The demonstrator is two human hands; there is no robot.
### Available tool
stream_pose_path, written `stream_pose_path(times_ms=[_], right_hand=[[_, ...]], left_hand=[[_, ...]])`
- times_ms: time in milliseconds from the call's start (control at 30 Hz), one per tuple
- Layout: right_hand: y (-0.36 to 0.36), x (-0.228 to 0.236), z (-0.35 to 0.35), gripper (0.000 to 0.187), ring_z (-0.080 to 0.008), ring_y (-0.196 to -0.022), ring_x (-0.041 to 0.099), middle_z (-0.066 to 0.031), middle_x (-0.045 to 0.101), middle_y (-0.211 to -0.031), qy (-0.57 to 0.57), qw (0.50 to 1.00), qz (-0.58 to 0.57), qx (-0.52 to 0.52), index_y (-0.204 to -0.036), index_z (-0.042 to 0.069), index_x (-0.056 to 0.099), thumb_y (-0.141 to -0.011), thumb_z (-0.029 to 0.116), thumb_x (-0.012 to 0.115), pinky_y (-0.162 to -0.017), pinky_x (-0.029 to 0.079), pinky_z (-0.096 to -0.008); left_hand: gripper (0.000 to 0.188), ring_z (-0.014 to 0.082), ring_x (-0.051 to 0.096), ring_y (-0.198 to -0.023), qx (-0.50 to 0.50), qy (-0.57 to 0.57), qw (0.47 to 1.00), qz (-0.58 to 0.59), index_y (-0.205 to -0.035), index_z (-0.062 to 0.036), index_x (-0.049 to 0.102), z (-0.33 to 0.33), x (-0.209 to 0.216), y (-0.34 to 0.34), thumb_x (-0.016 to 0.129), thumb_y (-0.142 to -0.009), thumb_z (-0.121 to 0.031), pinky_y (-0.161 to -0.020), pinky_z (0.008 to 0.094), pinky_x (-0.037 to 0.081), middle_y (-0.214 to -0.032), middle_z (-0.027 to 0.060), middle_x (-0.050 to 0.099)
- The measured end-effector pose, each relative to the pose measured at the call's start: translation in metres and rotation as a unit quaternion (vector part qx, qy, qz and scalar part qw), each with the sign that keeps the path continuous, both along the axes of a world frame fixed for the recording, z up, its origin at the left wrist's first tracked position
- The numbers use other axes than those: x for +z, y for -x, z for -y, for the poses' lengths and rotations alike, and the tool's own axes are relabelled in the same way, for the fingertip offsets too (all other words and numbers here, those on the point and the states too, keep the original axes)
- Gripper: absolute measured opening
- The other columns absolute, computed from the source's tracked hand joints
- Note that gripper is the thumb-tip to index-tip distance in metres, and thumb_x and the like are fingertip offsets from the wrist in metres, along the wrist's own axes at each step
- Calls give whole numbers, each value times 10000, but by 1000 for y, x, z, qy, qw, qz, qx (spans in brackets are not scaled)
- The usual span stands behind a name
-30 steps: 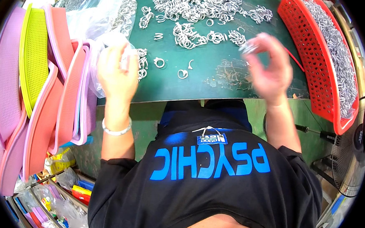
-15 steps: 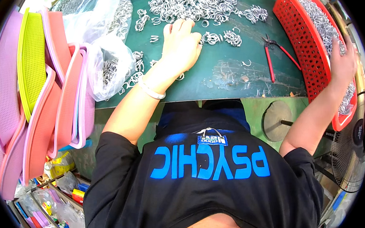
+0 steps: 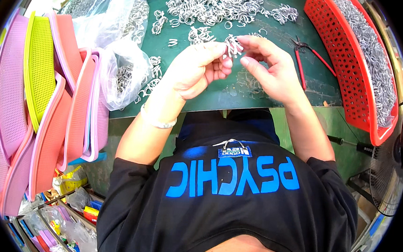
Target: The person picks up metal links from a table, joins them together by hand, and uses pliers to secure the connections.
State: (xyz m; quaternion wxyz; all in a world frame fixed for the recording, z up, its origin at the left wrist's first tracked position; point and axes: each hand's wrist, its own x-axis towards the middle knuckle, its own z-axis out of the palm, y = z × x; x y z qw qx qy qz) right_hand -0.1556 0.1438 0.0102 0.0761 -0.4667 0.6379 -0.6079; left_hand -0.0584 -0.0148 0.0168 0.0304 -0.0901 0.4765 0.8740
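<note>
My left hand [image 3: 198, 69] pinches a small cluster of silver metal rings [image 3: 233, 45] between thumb and fingers, above the table's near part. The rings look like open split hoops; their exact kind is too small to make out. Just right of the cluster is my right hand [image 3: 272, 68], thumb and forefinger apart. Its forefinger tip reaches the cluster's edge, and whether it touches cannot be told. Beyond the hands lies a big heap of the same rings [image 3: 213, 5]. A smaller clump of rings [image 3: 200, 35] rests just behind my left fingers.
Red-handled pliers [image 3: 300, 65] lie right of my hands. A red perforated basket [image 3: 341, 65] full of rings stands at the table's right edge. At left are clear plastic bags [image 3: 138, 69] with rings and stacked pink, purple and lime baskets [image 3: 41, 65]. A fan [image 3: 383, 178] stands lower right.
My right hand has come from the red basket to the middle, beside my left hand. My left hand, earlier palm-down over the rings on the table, has turned and now holds up a cluster.
</note>
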Motion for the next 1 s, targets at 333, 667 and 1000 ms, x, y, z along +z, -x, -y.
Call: stream_pose_path(times_ms=[333,667,1000], right_hand=[[-6,-7,4,150,-102,-694,542,-57,591,-824,-2,1000,-2,-7,-911,4,612,-762,13,597,-619,441,-219],[-6,-16,3,120,-86,-698,541,-34,587,-815,-2,998,54,14,-877,7,607,-757,18,605,-621,444,-215],[-8,-20,2,123,-59,-686,530,-24,587,-769,-7,992,124,25,-865,-7,585,-765,55,619,-613,439,-206]], left_hand=[[221,129,468,-614,-13,-101,994,29,-863,-41,551,-5,-14,-6,431,-893,-224,-591,254,393,-700,21,528],[271,164,457,-566,27,-121,988,94,-822,-25,559,-12,-20,-8,416,-868,-251,-571,282,379,-615,46,517],[301,172,473,-524,38,-126,985,115,-814,19,592,-17,-19,-7,424,-849,-228,-537,278,395,-595,66,538]])
